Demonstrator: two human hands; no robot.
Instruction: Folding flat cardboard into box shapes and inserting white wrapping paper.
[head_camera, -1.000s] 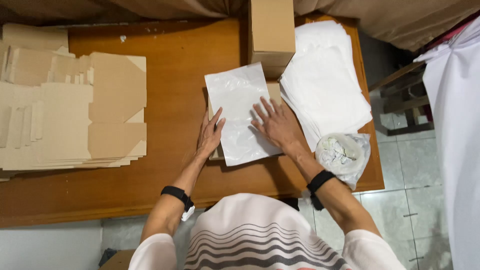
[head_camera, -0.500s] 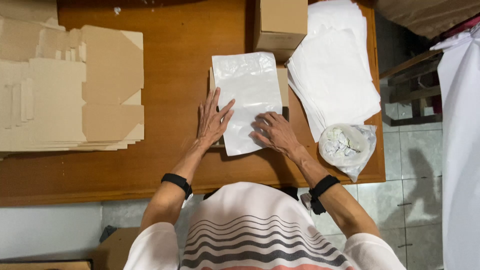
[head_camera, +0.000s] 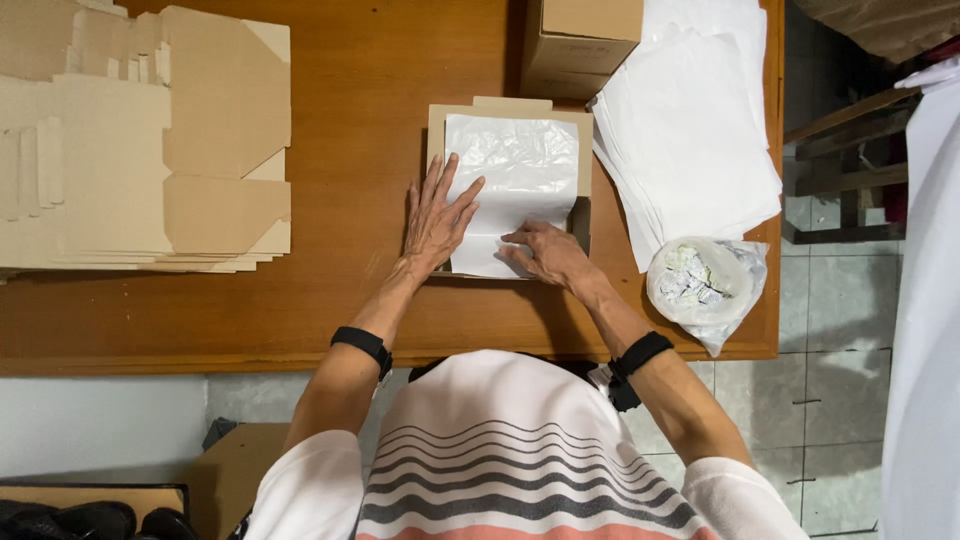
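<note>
White paper sheet (head_camera: 515, 180) lies over a small open cardboard box (head_camera: 505, 115) in the middle of the wooden worktop (head_camera: 360, 90) — the sheet covers nearly all of the box, with only the brown rim showing along the top and sides. The left hand (head_camera: 435, 215) rests flat and open, fingers spread, on the sheet's left edge. The right hand (head_camera: 545, 255) presses down at the sheet's lower edge with fingers curled, though whether it pinches the paper cannot be told.

Lining a box like this goes best, I would judge, if the flat hand keeps the sheet from sliding while the other eases the paper down into the corners — gently, since thin paper tears and creases easily.

To the left sits a stack of flat cardboard blanks (head_camera: 140, 150); to the right a pile of white sheets (head_camera: 690, 130) and a clear bag of crumpled scraps (head_camera: 705, 285). Another closed carton (head_camera: 580, 40) stands just beyond the box.
</note>
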